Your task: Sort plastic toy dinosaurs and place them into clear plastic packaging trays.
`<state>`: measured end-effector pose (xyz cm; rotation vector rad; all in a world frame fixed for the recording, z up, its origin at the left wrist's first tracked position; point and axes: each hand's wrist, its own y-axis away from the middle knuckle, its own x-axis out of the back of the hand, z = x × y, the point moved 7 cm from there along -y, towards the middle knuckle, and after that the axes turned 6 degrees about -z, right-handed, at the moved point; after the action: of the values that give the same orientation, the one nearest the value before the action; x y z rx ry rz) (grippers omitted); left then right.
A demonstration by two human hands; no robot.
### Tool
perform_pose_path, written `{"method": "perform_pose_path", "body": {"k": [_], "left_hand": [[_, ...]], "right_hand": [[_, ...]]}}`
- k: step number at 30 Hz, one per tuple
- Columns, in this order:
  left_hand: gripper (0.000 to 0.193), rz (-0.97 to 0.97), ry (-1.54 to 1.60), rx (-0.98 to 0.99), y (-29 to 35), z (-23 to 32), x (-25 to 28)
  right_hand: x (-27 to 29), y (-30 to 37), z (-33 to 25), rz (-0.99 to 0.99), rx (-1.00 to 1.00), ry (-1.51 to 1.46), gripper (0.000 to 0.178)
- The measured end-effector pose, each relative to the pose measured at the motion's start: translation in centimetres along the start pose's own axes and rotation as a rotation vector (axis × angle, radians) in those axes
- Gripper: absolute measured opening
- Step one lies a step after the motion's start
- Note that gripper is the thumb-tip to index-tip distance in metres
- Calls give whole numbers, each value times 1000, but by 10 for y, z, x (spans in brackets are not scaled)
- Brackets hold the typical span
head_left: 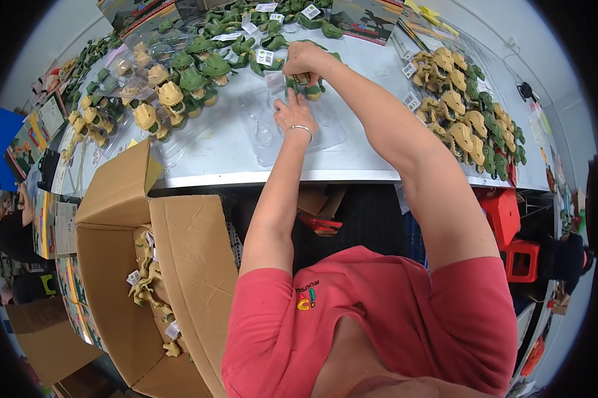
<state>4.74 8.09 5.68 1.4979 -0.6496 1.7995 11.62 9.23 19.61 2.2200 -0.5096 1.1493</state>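
Observation:
A clear moulded plastic tray lies near the front edge of the table. Over its far side, my right hand is closed around a green toy dinosaur, mostly hidden by the fingers. My left hand rests on the tray with fingers stretched out, their tips close to the toy. A small white tag stands up beside the toy. To the left, green and tan toy dinosaur heads sit in clear trays. At the right are piled tan toy dinosaurs, with green ones beside them.
An open cardboard carton holding tan toys stands below the table's front edge at left. Green toys and printed boxes cover the back. A red stool is at right, and another person at far left.

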Motion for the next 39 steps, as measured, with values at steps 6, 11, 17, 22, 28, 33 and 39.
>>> {"method": "perform_pose_path", "body": {"k": [6,11,17,22,28,33,39], "left_hand": [[71,5,57,-47,5,8,8],[64,-1,28,-37,5,5,9],[68,89,-112,-34,4,2,10],[66,112,-32,-104,11,-13,1],[66,-159,-9,-65,-7,-1,9],[48,409,-71,-87,13,-4,22],[60,92,-88,-102,8,9,6]], "right_hand": [[0,-15,-16,32,32,247,28],[-14,-11,-21,86,176,456,54],[61,52,-41,512,492,256,66],[139,44,1,384,571,-427,34],[127,77,1,531,697,-407,24],[3,72,-41,374,773,198,39],[-13,43,2,456,656,501,44]]}}
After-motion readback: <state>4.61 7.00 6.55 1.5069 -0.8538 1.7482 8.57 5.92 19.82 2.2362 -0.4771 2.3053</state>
